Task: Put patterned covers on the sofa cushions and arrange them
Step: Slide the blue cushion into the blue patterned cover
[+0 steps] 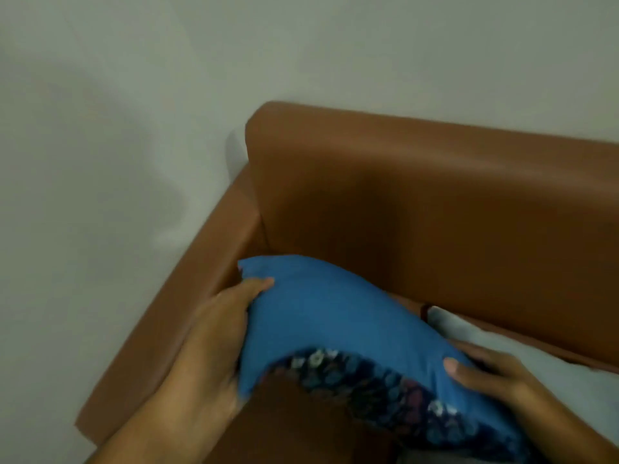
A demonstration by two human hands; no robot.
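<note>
**Inspector:** Two hands on one cushion point(335, 316), held over the sofa point(435, 202) seat near the corner where armrest meets backrest, at 10 o'clock from the cushion. Left hand point(214, 333) closed on the left edge, thumb pressed on the blue face. Right hand point(492, 373) clamped on the right end, thumb on top, fingers hidden beneath.

**Assessor:** Cover state?

**Inspector:** Blue side uppermost; patterned cover point(385, 376) showing only along the lower edge toward 6 o'clock. Cannot tell whether fully on or closed. Frame blurred.

**Assessor:** Risks?

**Inspector:** Likely three. Set down as held, plain blue faces out and pattern lands hidden; cause, no turn before placing. Bent middle suggests bunched filling; cause, squeezing both ends inward, leaving a lumpy fit. Possible crowding of the pale cushion point(502, 346) at 3 o'clock, just beside the right hand; cause, a careless lowering pushing it out of line.
</note>
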